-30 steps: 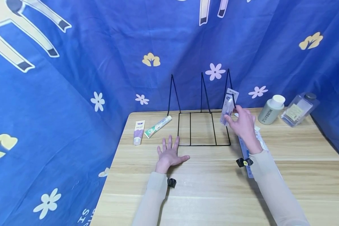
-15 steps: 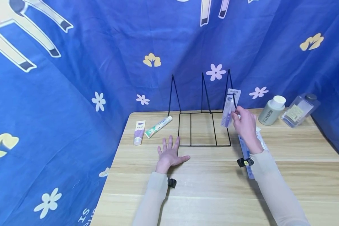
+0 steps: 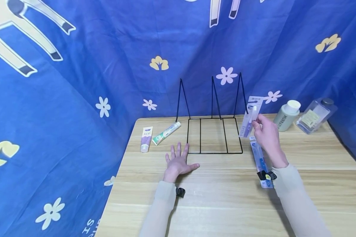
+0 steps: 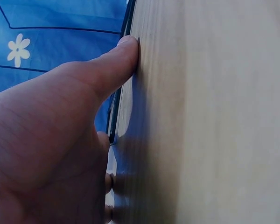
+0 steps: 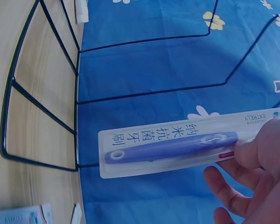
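My right hand (image 3: 267, 133) pinches a purple toothbrush in a clear-and-white blister pack (image 5: 170, 147) by its edge. The pack is held upright just right of the black wire rack (image 3: 207, 153), close to the rack's right upright. My left hand (image 3: 179, 163) lies flat with fingers spread on the table, fingertips at the rack's front left corner. In the left wrist view its thumb (image 4: 116, 56) presses along the wood. Beneath my right forearm lies another packaged toothbrush (image 3: 257, 154), blue, partly covered by the wrist strap.
Left of the rack lie a green-and-white toothpaste tube (image 3: 166, 133) and a purple-and-white tube (image 3: 146, 139). At the back right are a grey-green bottle (image 3: 284, 118) with a white cap and a clear bottle (image 3: 314, 115). A blue patterned curtain (image 3: 121, 65) hangs behind the table.
My right hand has moved right with the packaged toothbrush, away from the rack's right upright, uncovering more of the blue pack on the table. My left hand stays in place.
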The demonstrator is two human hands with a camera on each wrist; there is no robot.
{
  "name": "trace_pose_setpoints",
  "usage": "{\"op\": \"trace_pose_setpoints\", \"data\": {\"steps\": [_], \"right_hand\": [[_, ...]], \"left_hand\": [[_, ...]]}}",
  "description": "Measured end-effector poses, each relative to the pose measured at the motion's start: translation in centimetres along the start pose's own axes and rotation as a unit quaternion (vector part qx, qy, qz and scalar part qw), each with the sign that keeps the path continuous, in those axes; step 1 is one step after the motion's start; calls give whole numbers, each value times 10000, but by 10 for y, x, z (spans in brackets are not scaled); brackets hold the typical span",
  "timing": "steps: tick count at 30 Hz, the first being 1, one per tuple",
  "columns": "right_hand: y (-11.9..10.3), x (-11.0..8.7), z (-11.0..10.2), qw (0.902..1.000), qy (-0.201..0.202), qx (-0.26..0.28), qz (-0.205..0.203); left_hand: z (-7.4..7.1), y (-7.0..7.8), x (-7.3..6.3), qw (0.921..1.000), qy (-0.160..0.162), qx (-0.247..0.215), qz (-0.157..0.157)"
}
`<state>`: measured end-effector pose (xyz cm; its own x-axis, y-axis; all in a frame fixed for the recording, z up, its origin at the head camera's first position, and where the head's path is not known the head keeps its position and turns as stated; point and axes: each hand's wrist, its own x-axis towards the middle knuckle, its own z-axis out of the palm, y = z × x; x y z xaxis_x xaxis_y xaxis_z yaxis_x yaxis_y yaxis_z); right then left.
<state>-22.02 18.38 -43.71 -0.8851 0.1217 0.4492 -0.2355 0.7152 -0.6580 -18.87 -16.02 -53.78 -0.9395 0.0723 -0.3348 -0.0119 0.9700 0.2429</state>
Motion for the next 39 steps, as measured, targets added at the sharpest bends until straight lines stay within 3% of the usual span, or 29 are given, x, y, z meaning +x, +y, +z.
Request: {"op": "trace_pose_setpoints", "data": {"steps": [8,19,29,39], "right_hand": [[10,-6,-22,9997,-213,-133,61],[42,-16,-53,9948,-722,-657,291],[82,-18,-87,9897,-985,-1042,63],[122,-22,-117,9762,-1783,-1228,159]], "left_hand": [[-2,-1,0,10000,24,-10,-4],[-3,-3,1,10000,94,4,-29],[-3,-3,0,10000,61,-24,5],[-2,-3,1,10000,62,-4,-1]]}}
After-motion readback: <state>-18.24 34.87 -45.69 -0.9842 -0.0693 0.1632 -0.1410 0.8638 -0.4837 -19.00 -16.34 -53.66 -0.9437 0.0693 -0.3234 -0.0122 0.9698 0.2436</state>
